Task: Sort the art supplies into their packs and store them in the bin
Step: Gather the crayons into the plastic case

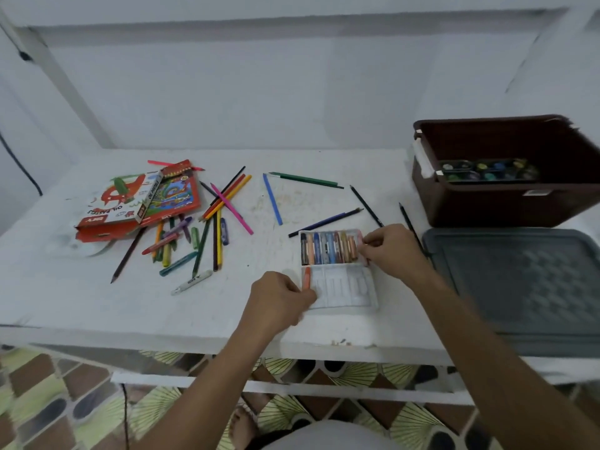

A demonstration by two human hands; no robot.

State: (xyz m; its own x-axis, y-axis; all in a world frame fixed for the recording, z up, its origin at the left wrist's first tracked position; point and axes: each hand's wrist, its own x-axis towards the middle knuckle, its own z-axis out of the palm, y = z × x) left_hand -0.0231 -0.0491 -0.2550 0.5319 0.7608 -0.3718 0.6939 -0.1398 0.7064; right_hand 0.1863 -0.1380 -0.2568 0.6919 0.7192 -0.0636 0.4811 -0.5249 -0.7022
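A white plastic pastel tray (344, 292) lies on the white table near its front edge. Its far row is full of oil pastels (329, 248). My right hand (389, 248) pinches a pink pastel (363, 251) at the right end of that row. My left hand (279, 298) holds an orange pastel (306, 277) in the left slot of the near row. Loose coloured pencils and pastels (194, 235) lie scattered at the left. Two red card packs (139, 199) lie at the far left. The brown bin (487, 206) stands at the back right.
A paint palette (487, 170) lies inside the bin. The bin's grey lid (519, 287) lies flat on the table in front of it. Single pencils (272, 199) lie between the pile and the bin. A patterned tile floor shows below the table edge.
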